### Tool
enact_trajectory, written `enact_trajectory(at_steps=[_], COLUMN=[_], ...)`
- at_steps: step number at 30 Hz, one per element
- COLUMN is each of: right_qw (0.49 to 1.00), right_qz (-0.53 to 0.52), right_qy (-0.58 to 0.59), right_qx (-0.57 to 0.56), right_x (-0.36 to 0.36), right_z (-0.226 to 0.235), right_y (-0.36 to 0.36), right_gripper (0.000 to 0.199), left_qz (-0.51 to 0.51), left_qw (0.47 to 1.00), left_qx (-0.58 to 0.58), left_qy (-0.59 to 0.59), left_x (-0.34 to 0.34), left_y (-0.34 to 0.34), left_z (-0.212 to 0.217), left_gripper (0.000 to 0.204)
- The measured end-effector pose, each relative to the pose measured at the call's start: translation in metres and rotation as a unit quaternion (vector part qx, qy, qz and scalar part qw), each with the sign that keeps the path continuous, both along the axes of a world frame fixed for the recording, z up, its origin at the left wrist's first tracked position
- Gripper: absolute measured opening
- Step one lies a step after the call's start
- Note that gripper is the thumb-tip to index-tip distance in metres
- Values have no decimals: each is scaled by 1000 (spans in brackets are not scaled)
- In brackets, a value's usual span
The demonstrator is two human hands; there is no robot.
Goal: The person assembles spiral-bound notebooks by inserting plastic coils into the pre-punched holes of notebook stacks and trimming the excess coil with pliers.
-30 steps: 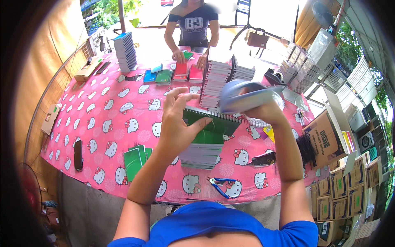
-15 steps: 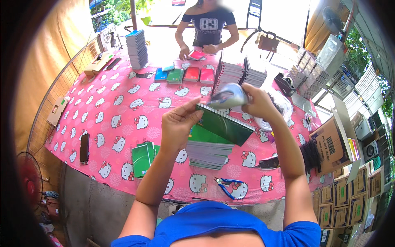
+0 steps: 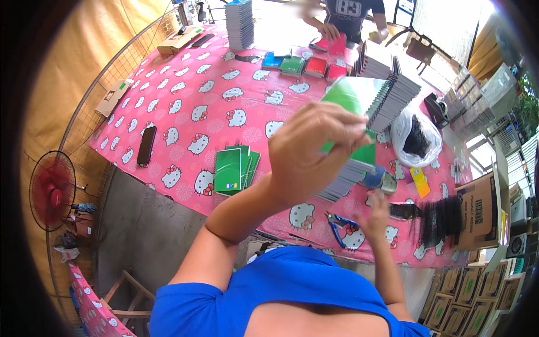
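A green spiral notebook (image 3: 342,98) hangs in the air, its black coil at the right. My left hand (image 3: 314,151) is closed on its lower edge, fingers pinched. Under that hand stands a stack of notebooks (image 3: 342,182), partly hidden. My right hand (image 3: 375,216), blurred, has its fingers apart and appears to hold nothing. Just above it lies a blue and grey tool (image 3: 380,178) whose exact kind I cannot make out. To its left are blue-handled pliers (image 3: 339,227) on the table. Several green notebooks (image 3: 236,168) lie left of my left forearm.
Across the pink tablecloth (image 3: 185,104), a person (image 3: 351,22) handles pink notebooks. Tall notebook stacks (image 3: 240,25) stand at the back. A phone (image 3: 146,145) lies left. On the right are a plastic bag of black coils (image 3: 415,137), loose coils (image 3: 443,219) and a carton (image 3: 477,210).
My right hand has come down toward me, and the tool it held now rests on the table. My left hand has raised the notebook. The view has shifted.
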State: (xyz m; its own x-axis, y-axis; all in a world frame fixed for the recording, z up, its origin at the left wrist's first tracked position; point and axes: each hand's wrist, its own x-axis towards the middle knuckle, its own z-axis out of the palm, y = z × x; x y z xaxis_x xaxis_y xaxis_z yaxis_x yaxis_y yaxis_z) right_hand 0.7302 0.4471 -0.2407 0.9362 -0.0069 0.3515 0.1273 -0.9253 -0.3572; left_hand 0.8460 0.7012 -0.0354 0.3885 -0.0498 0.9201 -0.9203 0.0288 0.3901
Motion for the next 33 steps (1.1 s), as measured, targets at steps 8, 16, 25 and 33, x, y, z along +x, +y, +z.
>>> enact_trajectory(at_steps=[8, 16, 25, 33], right_qw=[960, 981, 588, 983], right_qz=[-5, 71, 200, 19], right_qy=[167, -146, 276, 70], right_qx=[226, 108, 734, 171], right_x=[-50, -10, 7, -28], right_z=[32, 174, 160, 16], right_y=[52, 79, 68, 65], right_gripper=[46, 46, 36, 41], left_qz=[1, 9, 13, 203], left_qw=[985, 991, 998, 978], left_qx=[28, 71, 62, 33], left_qy=[171, 109, 6, -29], left_x=[-24, -19, -15, -6], left_y=[-17, -17, -3, 102], left_z=[-50, -57, -56, -5], left_gripper=[20, 19, 26, 23])
